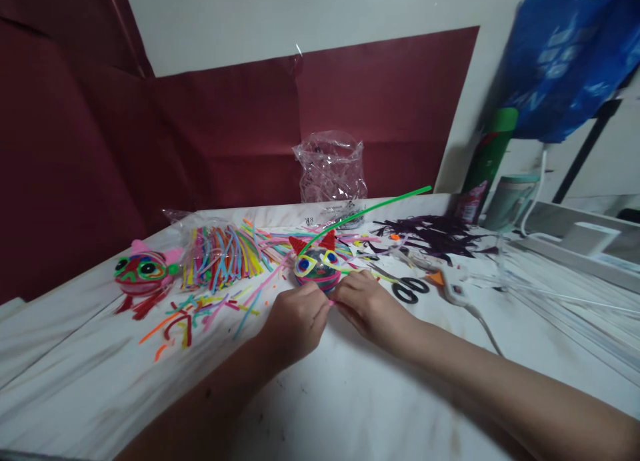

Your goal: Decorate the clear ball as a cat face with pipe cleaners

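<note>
A round ball figure (pixel 325 274) with red pointed ears and blue-and-yellow eyes sits just beyond my hands. My left hand (pixel 299 317) is closed in a pinch at its lower front. Beside it, my right hand (pixel 365 305) is closed too, fingertips close to the left ones. A small bit of pink pipe cleaner (pixel 331 303) shows between the two hands; the rest of it is hidden. From the figure's top a long green pipe cleaner (pixel 370 211) slants up to the right.
A second decorated ball (pixel 143 277) stands left, near bagged pipe cleaners (pixel 220 257) and cut scraps (pixel 187 321). Black-handled scissors (pixel 410 289) and a corded glue gun (pixel 455 289) lie right. Behind are a clear plastic bag (pixel 333 171), purple shreds (pixel 440 234) and a mug (pixel 513 201).
</note>
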The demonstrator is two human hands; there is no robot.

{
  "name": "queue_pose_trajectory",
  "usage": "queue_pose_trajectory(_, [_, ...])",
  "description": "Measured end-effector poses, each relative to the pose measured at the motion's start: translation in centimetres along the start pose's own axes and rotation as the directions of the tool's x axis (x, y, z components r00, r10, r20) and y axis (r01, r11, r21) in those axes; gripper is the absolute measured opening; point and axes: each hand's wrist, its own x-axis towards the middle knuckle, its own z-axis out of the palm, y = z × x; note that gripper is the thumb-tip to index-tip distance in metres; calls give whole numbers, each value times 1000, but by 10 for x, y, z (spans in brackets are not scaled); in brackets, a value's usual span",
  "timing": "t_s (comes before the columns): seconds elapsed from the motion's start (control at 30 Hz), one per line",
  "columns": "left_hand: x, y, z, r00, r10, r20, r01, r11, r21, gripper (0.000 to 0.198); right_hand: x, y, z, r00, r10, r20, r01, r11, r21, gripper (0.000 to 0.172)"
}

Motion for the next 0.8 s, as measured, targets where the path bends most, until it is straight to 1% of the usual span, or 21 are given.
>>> queue_pose_trajectory(0.07, [-1,-1,0,998,35,43,-37,999,34,28,-1,0,1,998,-57,32,59,997,-59,23])
queue_pose_trajectory(0.1, [-1,-1,0,998,31,56,-31,999,15,28,-1,-1,1,997,-72,37,75,995,-65,24])
queue_pose_trajectory(0.13, [-1,-1,0,998,4,58,-2,999,-33,27,-1,-2,0,997,-74,26,76,996,-55,23])
queue_pose_trajectory(0.17, [0,0,0,997,-52,52,57,993,-103,25,-1,-3,0,998,-63,0,63,998,-23,23])
queue_pose_trajectory(0.2, [1,1,-1,990,-135,42,141,972,-186,24,0,-4,-2,999,-34,-34,35,999,25,22])
queue_pose_trajectory(0.23, [3,3,-2,970,-238,41,240,932,-273,21,0,-6,-3,998,12,-65,-7,997,83,21])
queue_pose_trajectory(0.27, [4,5,-4,936,-347,53,342,869,-357,20,1,-7,-5,994,69,-90,-55,988,144,21])
queue_pose_trajectory(0.3, [6,7,-5,892,-445,79,434,792,-431,19,2,-9,-6,987,128,-101,-106,973,203,21])
queue_pose_trajectory(0.37, [9,11,-8,797,-582,159,562,621,-546,18,3,-11,-8,965,243,-93,-205,931,302,24])
queue_pose_trajectory(0.43, [12,14,-9,722,-648,242,629,469,-620,17,4,-13,-8,938,339,-72,-286,875,390,26])
queue_pose_trajectory(0.47, [13,15,-9,694,-666,274,647,412,-641,17,4,-14,-7,924,377,-58,-317,844,432,27])
queue_pose_trajectory(0.5, [14,15,-9,676,-675,296,658,372,-654,18,4,-15,-6,911,410,-39,-346,813,468,27])
queue_pose_trajectory(0.57, [14,16,-8,659,-686,307,662,336,-670,20,4,-16,-4,885,465,-1,-396,754,524,28])
queue_pose_trajectory(0.63, [14,18,-5,658,-701,277,648,338,-683,21,2,-18,0,860,510,20,-434,710,555,29])
queue_pose_trajectory(0.73, [11,22,0,654,-727,207,624,365,-691,20,-1,-21,5,833,553,16,-459,673,580,30])
queue_pose_trajectory(0.8, [9,22,2,670,-721,177,615,406,-676,18,-2,-22,8,831,556,19,-458,664,591,29])
